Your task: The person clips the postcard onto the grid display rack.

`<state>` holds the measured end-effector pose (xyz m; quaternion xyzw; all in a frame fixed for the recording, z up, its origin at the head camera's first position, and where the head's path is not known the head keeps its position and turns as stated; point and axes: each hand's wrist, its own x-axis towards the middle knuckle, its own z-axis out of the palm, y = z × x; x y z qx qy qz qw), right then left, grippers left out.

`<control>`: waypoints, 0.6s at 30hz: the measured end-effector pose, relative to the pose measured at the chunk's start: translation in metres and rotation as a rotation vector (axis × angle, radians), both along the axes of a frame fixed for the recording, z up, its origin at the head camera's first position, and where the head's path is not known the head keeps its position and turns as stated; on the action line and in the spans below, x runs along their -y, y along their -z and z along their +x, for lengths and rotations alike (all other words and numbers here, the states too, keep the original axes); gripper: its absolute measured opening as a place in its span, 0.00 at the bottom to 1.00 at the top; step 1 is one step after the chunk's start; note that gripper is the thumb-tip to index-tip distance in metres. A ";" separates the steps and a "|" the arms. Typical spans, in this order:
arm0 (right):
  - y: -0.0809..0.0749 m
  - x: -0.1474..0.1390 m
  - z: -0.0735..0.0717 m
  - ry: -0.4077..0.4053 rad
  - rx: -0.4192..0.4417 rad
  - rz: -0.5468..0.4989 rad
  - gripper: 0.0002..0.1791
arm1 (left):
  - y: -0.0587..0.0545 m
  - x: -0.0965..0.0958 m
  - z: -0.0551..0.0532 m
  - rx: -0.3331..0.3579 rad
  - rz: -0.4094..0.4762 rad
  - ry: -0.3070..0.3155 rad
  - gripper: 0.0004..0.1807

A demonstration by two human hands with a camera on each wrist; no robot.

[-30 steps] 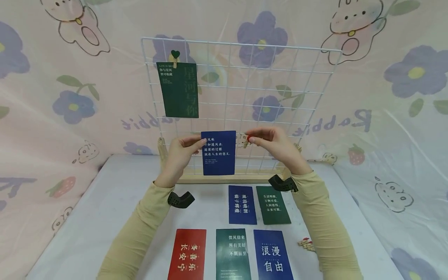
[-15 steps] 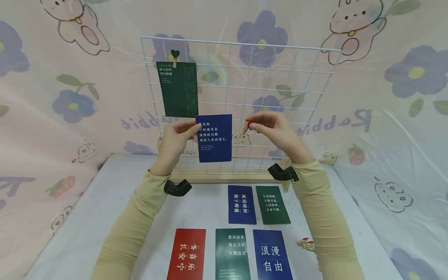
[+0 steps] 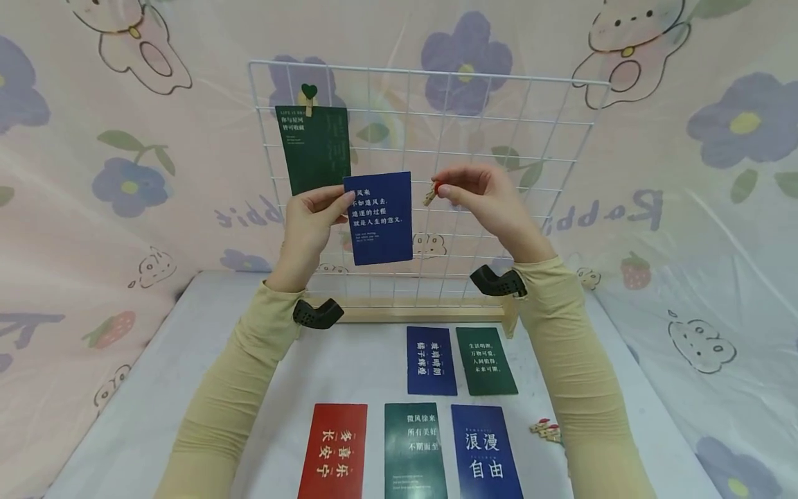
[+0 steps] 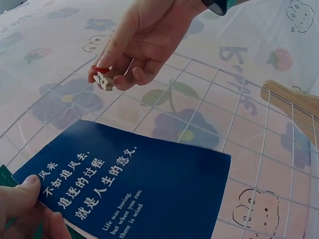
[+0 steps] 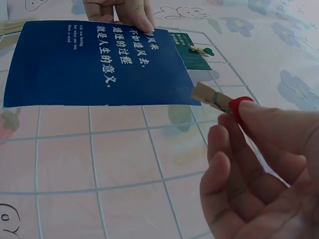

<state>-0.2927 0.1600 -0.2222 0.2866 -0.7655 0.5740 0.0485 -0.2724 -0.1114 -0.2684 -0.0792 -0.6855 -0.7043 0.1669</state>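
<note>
My left hand (image 3: pixel 312 229) pinches a blue card (image 3: pixel 382 218) with white writing by its left edge, thumb on the front. The card hangs upright before the white wire grid (image 3: pixel 480 121), just below and right of a green card (image 3: pixel 314 152) that a clothespin with a green heart (image 3: pixel 309 93) fastens to the grid. To the right of the blue card, my right hand (image 3: pixel 489 201) pinches a small wooden clothespin (image 5: pixel 213 96) by its red end, between thumb and forefinger. In the right wrist view the clothespin's tip points toward the blue card's corner.
On the white table lie a red card (image 3: pixel 333 450), a teal-green card (image 3: pixel 414 450), a blue card (image 3: pixel 486 450), and behind them another blue card (image 3: pixel 431 360) and a green card (image 3: pixel 486 360). Several clothespins (image 3: pixel 546 430) lie beside my right forearm. The grid stands on a wooden base (image 3: pixel 411 313).
Both hands have risen in front of the grid, the left with the blue card and the right with the clothespin. The blue card now overlaps the lower right of the hanging green card.
</note>
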 end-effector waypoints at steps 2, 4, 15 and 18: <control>-0.004 0.002 0.000 0.003 0.006 -0.018 0.12 | -0.003 -0.001 0.000 -0.004 0.014 -0.008 0.15; -0.007 0.004 -0.001 0.006 0.010 -0.035 0.11 | -0.006 -0.002 -0.001 -0.009 0.023 -0.012 0.15; -0.018 0.009 -0.005 0.048 -0.003 -0.074 0.11 | -0.017 -0.005 -0.008 -0.016 0.081 -0.020 0.14; -0.021 0.011 -0.005 0.051 -0.009 -0.084 0.12 | -0.019 -0.006 -0.009 -0.030 0.086 -0.016 0.13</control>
